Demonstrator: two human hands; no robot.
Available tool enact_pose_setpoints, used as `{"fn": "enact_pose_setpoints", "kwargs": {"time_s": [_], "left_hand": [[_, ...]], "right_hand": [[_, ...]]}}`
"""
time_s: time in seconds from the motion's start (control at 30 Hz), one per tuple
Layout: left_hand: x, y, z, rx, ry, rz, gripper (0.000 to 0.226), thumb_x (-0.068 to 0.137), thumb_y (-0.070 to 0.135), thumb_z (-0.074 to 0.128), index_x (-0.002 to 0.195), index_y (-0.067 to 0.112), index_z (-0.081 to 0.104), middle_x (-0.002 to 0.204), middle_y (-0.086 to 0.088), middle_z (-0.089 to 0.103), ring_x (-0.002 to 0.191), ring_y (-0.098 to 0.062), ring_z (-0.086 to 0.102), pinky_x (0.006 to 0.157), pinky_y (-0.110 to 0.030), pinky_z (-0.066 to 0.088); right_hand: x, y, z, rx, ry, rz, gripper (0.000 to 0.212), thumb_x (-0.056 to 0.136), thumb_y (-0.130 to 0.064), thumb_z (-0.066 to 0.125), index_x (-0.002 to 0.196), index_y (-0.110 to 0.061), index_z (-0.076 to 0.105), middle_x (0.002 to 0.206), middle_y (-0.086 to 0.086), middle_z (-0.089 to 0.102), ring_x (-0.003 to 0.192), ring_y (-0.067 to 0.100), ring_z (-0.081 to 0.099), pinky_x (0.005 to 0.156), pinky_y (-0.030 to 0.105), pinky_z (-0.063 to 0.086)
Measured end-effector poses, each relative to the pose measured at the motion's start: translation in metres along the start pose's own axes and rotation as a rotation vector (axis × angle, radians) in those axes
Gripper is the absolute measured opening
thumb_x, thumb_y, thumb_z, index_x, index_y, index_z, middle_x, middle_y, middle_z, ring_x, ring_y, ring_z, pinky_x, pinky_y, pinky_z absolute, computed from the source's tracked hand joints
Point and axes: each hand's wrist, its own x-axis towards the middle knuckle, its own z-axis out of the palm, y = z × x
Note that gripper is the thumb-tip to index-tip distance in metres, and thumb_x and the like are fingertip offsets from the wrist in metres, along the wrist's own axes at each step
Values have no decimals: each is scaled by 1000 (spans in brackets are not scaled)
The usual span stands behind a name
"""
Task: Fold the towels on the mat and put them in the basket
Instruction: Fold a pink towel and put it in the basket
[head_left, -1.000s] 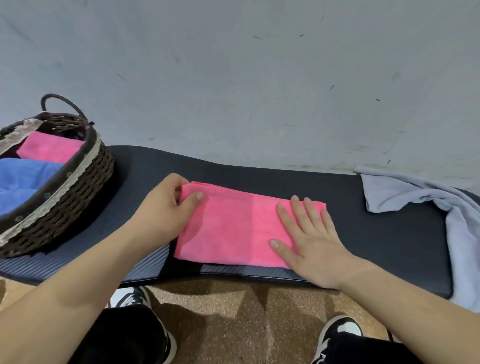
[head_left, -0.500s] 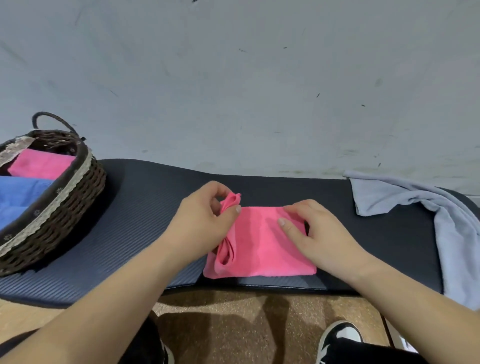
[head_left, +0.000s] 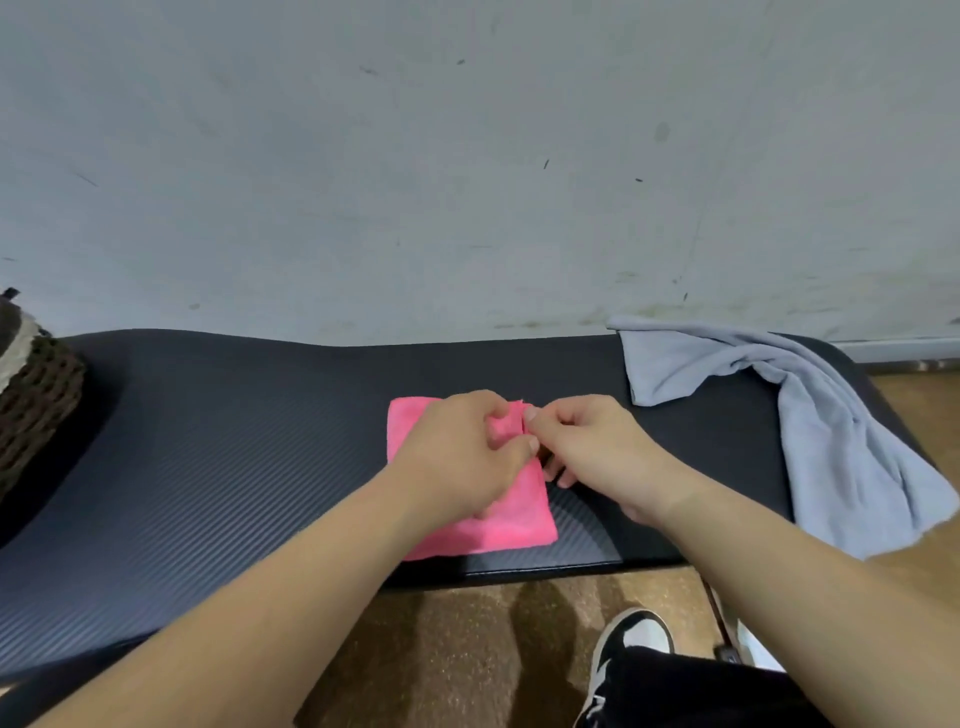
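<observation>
Basket (head_left: 36, 384) far left, grey towel (head_left: 831, 415) right; left hand (head_left: 462, 452), right hand (head_left: 597, 447) pinch pink towel (head_left: 509, 525).

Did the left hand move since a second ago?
Yes. The left hand went right, folding the pink towel over toward the grey towel, and meets the right hand.

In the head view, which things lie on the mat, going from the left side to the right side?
On the black mat: wicker basket, pink towel, grey towel. The left hand and right hand overlap the pink towel, so they are left out.
</observation>
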Motion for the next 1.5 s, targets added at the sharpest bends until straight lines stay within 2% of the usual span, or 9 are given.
{"fn": "enact_pose_setpoints", "kwargs": {"time_s": [0.13, 0.3, 0.47, 0.7, 0.83, 0.93, 1.0, 1.1, 1.5], "left_hand": [[-11, -15, -13, 173, 67, 156, 20, 95, 23, 66, 114, 28, 66, 87, 7, 73, 72, -13, 68, 74, -41, 59], [-21, -50, -32, 588, 195, 459, 44, 84, 35, 76, 126, 23, 68, 132, 2, 62, 121, -24, 58, 99, -41, 54], [-31, -70, -36, 729, -69, 327, 92, 81, 79, 22, 161, 34, 20, 171, 4, 5, 158, -18, -1, 124, -28, -2], [-34, -84, -27, 869, -83, 334, 81, 98, 74, 19, 160, 32, -12, 168, 0, -23, 153, -19, -28, 128, -41, -8], [-34, -91, -28, 772, -48, 390, 84, 94, 74, 18, 164, 29, 6, 171, 0, -11, 157, -19, -16, 128, -36, -6], [-34, -90, -37, 572, 167, 399, 67, 96, 61, 45, 151, 23, 46, 160, -5, 39, 148, -24, 36, 124, -37, 29], [-35, -82, -48, 595, 318, 220, 51, 90, 66, 54, 121, 26, 61, 120, 4, 60, 110, -19, 58, 91, -40, 54], [-36, -73, -51, 590, 271, -99, 51, 80, 77, 56, 81, 27, 52, 82, 10, 58, 74, -11, 57, 59, -32, 45], [-39, -60, -64, 293, 347, -25, 29, 84, 40, 70, 103, 32, 48, 73, 7, 58, 70, -15, 60, 64, -39, 54]], "right_hand": [[6, 4, 8, -91, 41, -30, 45, 90, -44, 73, 81, 0, 68, 62, 0, 60, 58, 11, 54, 56, 29, 46], [14, 6, 16, -119, 71, -71, 41, 87, -35, 78, 77, 2, 62, 59, 2, 57, 56, 15, 51, 59, 32, 47], [16, 5, 17, -171, 79, -50, 32, 90, -31, 77, 81, -3, 63, 61, 1, 62, 53, 15, 54, 49, 23, 42], [2, -6, 10, -620, 140, -464, 60, 91, -43, 71, 145, -28, 49, 144, -9, 50, 132, 10, 49, 109, 31, 42], [-8, 5, 18, -873, -268, -392, 85, 95, -71, 41, 164, -36, 6, 170, -12, -12, 156, 11, -18, 129, 36, -1], [-11, 15, 19, -1016, -374, -275, 83, 98, -72, 28, 157, -42, -22, 161, -17, -38, 149, 12, -37, 127, 41, -12], [-10, 16, 19, -1013, -364, -275, 82, 99, -71, 28, 156, -43, -24, 160, -17, -40, 148, 13, -39, 126, 41, -13], [-12, 11, 19, -977, -352, -281, 84, 98, -71, 33, 157, -43, -21, 161, -18, -37, 148, 10, -38, 127, 42, -12], [-11, 3, 12, -903, -372, -233, 107, 86, -76, 55, 161, -39, -11, 166, -22, -23, 149, 2, -31, 127, 47, -9]]}}
